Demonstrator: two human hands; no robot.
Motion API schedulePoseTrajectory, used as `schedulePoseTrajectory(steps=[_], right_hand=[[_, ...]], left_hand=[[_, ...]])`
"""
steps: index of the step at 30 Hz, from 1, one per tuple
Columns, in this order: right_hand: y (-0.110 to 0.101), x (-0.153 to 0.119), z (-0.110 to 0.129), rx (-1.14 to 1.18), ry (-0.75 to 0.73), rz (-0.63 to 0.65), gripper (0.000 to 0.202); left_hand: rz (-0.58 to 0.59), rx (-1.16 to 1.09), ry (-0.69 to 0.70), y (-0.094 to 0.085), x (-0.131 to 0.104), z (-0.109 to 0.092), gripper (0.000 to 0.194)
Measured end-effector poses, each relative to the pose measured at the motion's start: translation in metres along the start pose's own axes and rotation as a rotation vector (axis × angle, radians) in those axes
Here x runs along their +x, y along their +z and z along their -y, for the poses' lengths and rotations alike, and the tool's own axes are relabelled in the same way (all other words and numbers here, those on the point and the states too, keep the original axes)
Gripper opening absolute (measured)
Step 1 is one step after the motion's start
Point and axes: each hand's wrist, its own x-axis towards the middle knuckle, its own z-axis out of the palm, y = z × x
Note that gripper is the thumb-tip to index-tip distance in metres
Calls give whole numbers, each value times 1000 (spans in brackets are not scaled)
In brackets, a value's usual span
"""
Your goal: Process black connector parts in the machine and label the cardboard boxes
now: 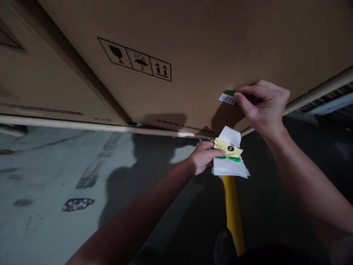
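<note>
My right hand [264, 105] pinches a small green sticker [230, 92] between thumb and forefinger, right against the face of a large cardboard box [193, 55]. Just below the green sticker, a white label [227, 98] with black printed characters lies on the cardboard, partly covered by my fingers. Lower down, my left hand [205, 156] is closed on white sticker sheets [230, 168] that carry green oval RoHS stickers. A crumpled yellow sticker sheet [233, 148] with a round black mark lies on top of them under my thumb.
Another cardboard box [41, 81] stands close on the left. Wooden pallet edges [63, 122] run beneath the boxes. Below me, a yellow strip [233, 213] crosses the worn grey-green floor [55, 162], beside a dark shoe [224, 244]. Slatted material [331, 99] shows at the right.
</note>
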Motion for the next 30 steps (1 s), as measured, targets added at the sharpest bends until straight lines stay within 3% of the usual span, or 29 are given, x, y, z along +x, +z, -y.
schedulePoseTrajectory(steps=[7,21,26,30], right_hand=[[-3,4,4,31,-31,-46,11],[0,5,0,-42,-102,4,9],[2,3,0,-64,-121,-38,14],[0,3,0,-93,-80,11,18]], left_hand=[[31,-31,13,-2,5,4,16],[1,-23,-16,-7,9,6,16],[27,-53,4,-10,12,9,17],[21,-48,-4,-11,13,9,16]])
